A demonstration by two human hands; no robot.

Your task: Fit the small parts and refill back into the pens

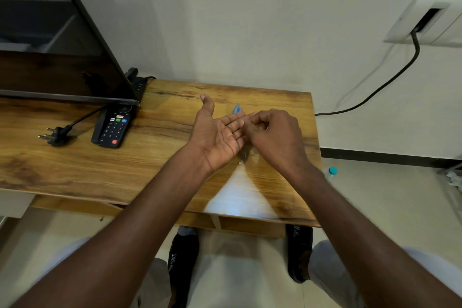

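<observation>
Currently your left hand (220, 137) lies flat and empty; your right hand (272, 132) pinches at its fingertips, contents unseen. Anything small could drop onto the table (155, 157) beside the blue clip (236, 108).

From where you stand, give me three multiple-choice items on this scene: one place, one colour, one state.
1. Where does the remote control lie?
A. on the wooden table, left of both hands
B. on the floor
C. in the right hand

2. What colour is the cap of the bottle on the floor?
A. red
B. teal
C. black

3. How is the left hand held?
A. clenched in a fist
B. gripping the plug
C. palm up, fingers straight

Answers: 1 A, it rests on the tabletop by the screen's corner. 2 B, the cap beside the table's right edge is teal. 3 C, the palm faces up while the right hand curls at its fingertips.
</observation>
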